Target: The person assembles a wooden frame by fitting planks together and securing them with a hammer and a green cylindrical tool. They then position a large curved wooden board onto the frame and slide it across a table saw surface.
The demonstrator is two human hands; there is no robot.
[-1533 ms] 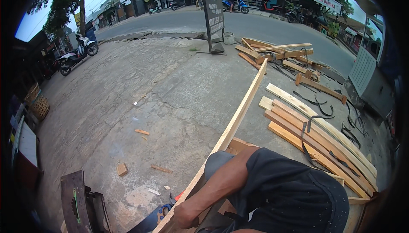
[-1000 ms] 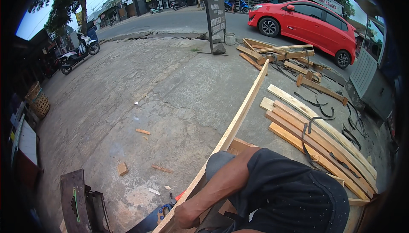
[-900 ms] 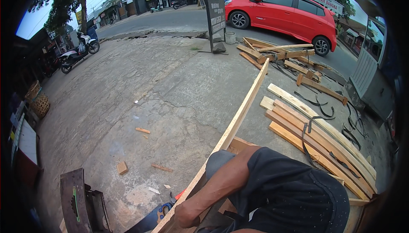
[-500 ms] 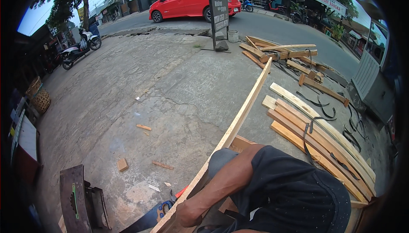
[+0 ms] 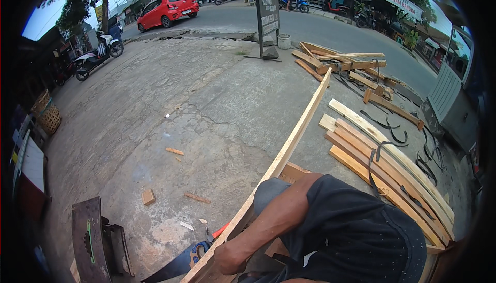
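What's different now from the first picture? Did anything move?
Yes! A red car came in from the right, drove left along the road and is now at the upper left. The view shifted slightly too. Nothing was visibly picked up or let go: the right hand stays beside the long plank, and the wood block lies where it was.

One hand point(image 5: 231, 258), one saw point(image 5: 181, 263), one red car point(image 5: 169, 10), two white banners point(image 5: 398, 1)
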